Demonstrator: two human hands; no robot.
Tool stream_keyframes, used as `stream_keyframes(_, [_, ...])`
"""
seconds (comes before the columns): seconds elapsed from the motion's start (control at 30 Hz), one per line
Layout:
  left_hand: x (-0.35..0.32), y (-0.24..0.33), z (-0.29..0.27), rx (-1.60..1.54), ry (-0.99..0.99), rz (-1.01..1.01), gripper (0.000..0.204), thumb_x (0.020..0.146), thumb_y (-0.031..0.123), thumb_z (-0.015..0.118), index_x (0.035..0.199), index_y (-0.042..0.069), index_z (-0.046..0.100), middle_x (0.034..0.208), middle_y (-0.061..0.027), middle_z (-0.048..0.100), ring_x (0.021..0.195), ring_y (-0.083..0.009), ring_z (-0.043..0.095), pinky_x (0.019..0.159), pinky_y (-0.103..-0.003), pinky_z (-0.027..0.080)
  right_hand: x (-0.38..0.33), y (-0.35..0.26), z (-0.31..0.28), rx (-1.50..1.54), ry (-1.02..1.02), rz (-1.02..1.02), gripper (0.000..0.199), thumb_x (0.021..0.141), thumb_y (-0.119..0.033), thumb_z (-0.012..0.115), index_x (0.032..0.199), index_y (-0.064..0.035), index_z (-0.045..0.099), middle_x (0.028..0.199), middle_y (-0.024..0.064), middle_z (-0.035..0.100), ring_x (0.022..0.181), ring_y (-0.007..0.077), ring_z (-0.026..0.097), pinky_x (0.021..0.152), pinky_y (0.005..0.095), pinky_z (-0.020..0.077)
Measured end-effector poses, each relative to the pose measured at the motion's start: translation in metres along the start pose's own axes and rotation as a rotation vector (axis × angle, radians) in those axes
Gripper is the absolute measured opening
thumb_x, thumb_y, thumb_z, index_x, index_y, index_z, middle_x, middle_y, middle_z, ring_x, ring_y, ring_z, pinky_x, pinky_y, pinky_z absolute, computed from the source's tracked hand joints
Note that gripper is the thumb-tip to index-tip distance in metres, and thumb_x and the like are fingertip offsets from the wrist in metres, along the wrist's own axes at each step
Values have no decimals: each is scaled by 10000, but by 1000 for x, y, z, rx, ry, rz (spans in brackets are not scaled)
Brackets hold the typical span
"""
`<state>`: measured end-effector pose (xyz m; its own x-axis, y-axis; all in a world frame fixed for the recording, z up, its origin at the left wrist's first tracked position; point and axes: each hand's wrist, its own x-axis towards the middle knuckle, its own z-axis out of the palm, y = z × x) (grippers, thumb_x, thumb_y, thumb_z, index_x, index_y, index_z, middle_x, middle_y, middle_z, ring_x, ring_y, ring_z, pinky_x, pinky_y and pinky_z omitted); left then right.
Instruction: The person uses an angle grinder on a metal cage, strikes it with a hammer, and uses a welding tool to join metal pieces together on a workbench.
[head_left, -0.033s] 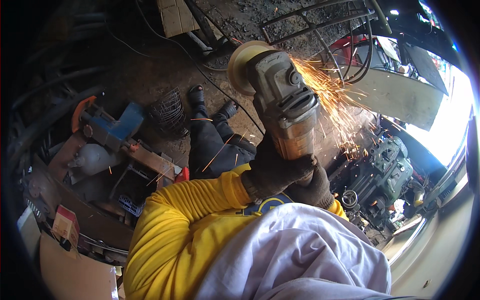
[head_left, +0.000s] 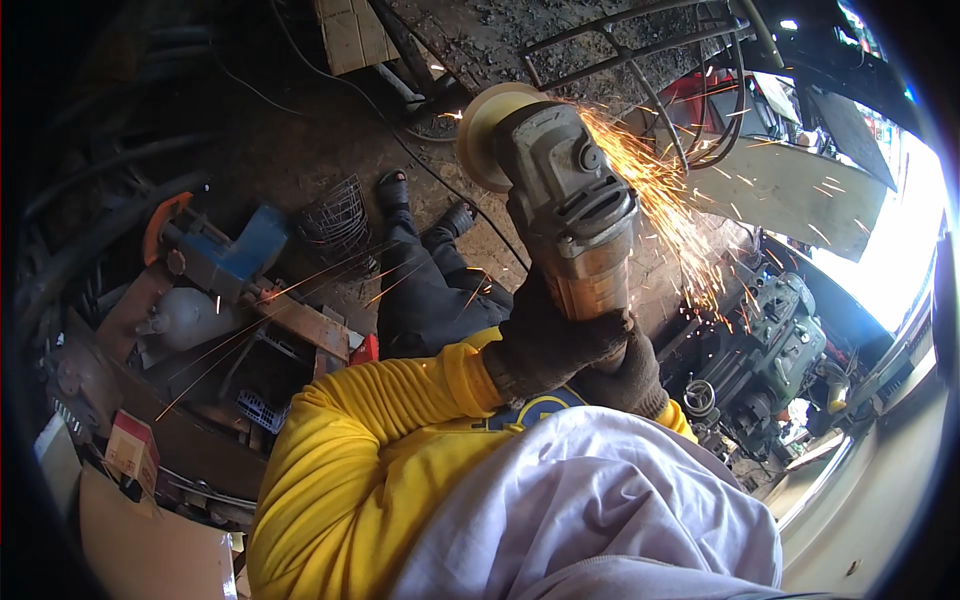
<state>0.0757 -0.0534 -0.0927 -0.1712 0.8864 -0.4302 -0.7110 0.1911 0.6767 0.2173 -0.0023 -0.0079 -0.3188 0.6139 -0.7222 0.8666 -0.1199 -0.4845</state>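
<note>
grinder (head_left: 575, 205): centre | wire basket (head_left: 338, 222): left, beside legs (head_left: 425, 300) | machine (head_left: 785, 325): right | box (head_left: 132, 450): lower left

Floor (head_left: 300, 150): brown, grimy, dim
Daylight (head_left: 920, 220): glaring white, right edge
Machine (head_left: 780, 330): grey-green, heavy, right side
Board (head_left: 800, 190): pale, slanting, upper right
Far left: deep shadow
</note>
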Motion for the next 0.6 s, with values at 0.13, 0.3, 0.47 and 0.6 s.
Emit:
stream_keyframes(0.13, [-2,1,2,44,15,10,752,763,324,872,1351,41,498,1222,-117,629,1115,-231,644,981,-415,533,-1,1,1,-1,13,3,860,743,-203,920,1444,-26,453,1378,197,617,1290,277,599,1068,416,475])
stream_keyframes(0.3, [-2,3,2,77,43,24,756,767,335,867,1357,43,496,1231,-119,630,1117,-241,646,995,-425,526,0,-2,1,0,4,30,877,736,-222,925,1446,-27,448,1378,200,616,1292,284,599,1063,418,478])
stream_keyframes(0.47, [0,0,-2,89,-2,9,733,777,318,861,1352,44,498,1208,-110,640,1107,-230,646,981,-417,532,1,-9,3,3,35,13,851,747,-205,919,1438,-26,456,1371,200,619,1286,283,602,1061,422,480])
stream_keyframes(0.6, [0,-3,-3,46,-2,-7,695,774,299,866,1320,45,519,1190,-103,642,1082,-215,649,951,-402,545,-1,-9,4,16,21,83,838,749,-198,919,1432,-24,465,1369,203,621,1282,281,606,1061,420,482])
